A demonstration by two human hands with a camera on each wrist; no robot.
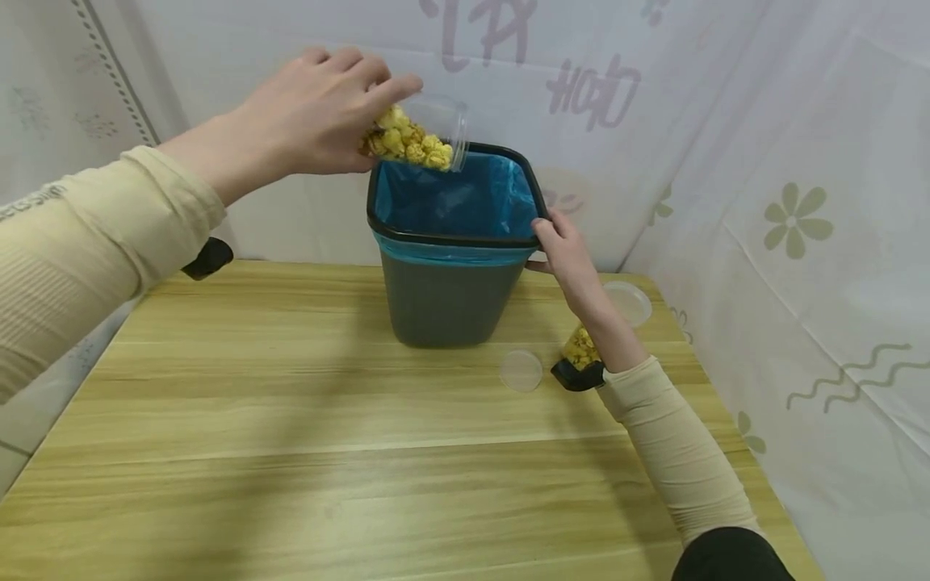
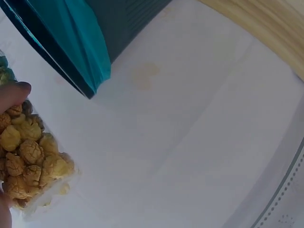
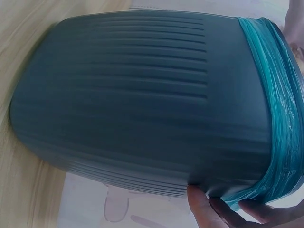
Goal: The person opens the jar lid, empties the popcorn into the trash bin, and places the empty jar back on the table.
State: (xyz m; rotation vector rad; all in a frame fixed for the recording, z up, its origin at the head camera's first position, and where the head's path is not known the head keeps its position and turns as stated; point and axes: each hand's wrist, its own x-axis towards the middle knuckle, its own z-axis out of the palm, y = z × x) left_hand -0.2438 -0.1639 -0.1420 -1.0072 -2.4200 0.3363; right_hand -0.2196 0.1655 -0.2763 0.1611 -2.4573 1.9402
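Gray bin (image 1: 450, 303), lined with a blue bag (image 1: 458, 194), standing on the desk (image 1: 291, 468); its ribbed wall appears in the wrist views but not in the head view. The left hand (image 1: 320, 113), fingers curled, grips a tilted clear popcorn jar (image 1: 414, 145) above the bin's left side. The right hand (image 1: 570, 254) pinches the bin's right rim. Only the head view shows a second popcorn jar (image 1: 581, 349), partly behind the right forearm, and, near it, a translucent disc (image 1: 521, 370).

One bin (image 1: 450, 298), one blue liner (image 1: 475, 194), two popcorn containers (image 1: 416, 144) and two round translucent lids (image 1: 521, 370) can be counted.
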